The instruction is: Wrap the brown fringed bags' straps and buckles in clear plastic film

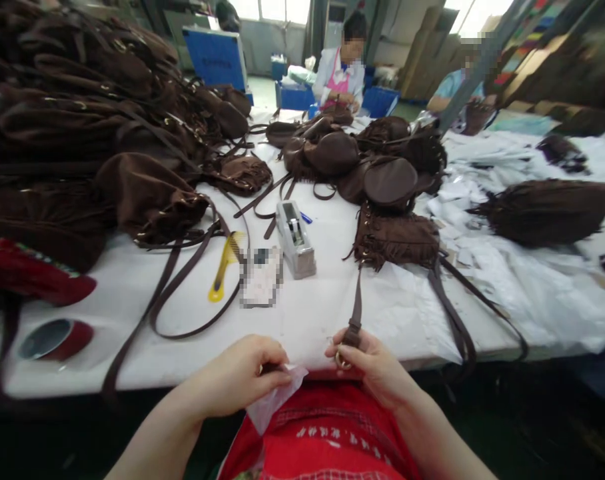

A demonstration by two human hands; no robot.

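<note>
My right hand (370, 363) pinches the end of a brown bag strap (356, 307) near its gold ring, at the table's front edge. The strap runs up to a brown fringed suede bag (395, 239) lying on the white table (302, 313). My left hand (242, 377) is closed on a small piece of thin clear plastic wrap (277, 400) that hangs down over my red apron. Both hands sit close together, just above my lap.
A tall pile of brown suede bags (82, 120) fills the left of the table, with more bags (362, 160) in the middle. A grey tape dispenser (295, 237), a yellow comb (222, 267) and a red cup (52, 339) lie nearby. White wrapping sheets (522, 267) cover the right. Two people work at the far end.
</note>
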